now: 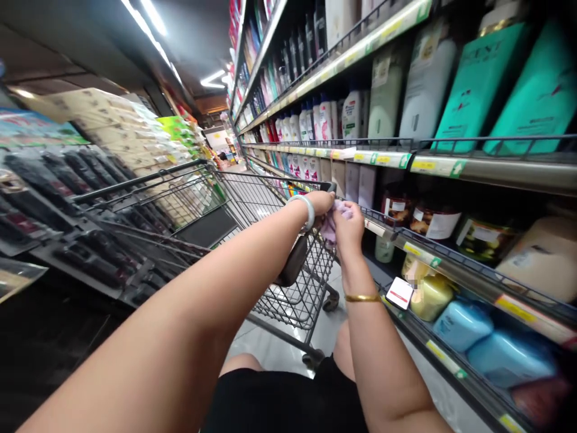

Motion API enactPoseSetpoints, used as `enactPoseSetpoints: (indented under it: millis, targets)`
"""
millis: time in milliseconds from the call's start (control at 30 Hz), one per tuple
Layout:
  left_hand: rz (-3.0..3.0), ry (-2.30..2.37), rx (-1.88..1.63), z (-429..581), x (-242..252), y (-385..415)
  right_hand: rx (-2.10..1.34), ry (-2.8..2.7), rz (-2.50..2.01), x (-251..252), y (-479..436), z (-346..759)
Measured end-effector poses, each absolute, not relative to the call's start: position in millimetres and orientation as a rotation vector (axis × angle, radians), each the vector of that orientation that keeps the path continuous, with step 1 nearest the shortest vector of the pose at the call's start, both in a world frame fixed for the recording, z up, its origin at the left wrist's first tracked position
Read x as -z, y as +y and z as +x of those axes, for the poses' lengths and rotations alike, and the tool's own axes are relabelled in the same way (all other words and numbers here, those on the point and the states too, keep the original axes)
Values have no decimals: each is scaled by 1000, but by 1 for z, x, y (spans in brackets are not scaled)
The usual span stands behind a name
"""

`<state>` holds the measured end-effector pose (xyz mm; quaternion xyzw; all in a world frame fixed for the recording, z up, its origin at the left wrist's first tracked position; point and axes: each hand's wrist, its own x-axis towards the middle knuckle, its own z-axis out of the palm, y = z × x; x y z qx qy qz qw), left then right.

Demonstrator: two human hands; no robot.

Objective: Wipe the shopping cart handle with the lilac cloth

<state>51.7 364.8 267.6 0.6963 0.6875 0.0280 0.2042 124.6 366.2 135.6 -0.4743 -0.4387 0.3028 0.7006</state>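
While dark packs (81, 174) fill the far left, beige packs (99, 117) rise in a stack behind them. Next comes the wire cart (288, 304), its near corner under the person's hands. The left hand (321, 203), with a pale bangle (310, 211) at its wrist, curls at that corner beside the cloth; its fingertips are partly hidden, so I cannot tell what it grasps. Below its wrist sits a dark pouch (294, 264), partly covered by the forearm. The lilac cloth (330, 231) is bunched between the hands, against the cart's corner. The right hand (350, 230) pinches the cloth, a gold bangle (363, 298) on its forearm. Rightward, shelves (491, 171) carry teal bottles (480, 87), jars (435, 218) and, lower down, blue packs (464, 325).
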Motion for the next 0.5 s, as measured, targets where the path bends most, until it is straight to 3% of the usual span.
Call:
enactPoseSetpoints:
  millis: [233, 500]
  targets:
    - [1764, 1576, 7, 13, -295, 338, -622, -1048, -1174, -127, 369, 130]
    - [2144, 1604, 168, 11, -283, 344, -751, -905, -909, -138, 368, 127]
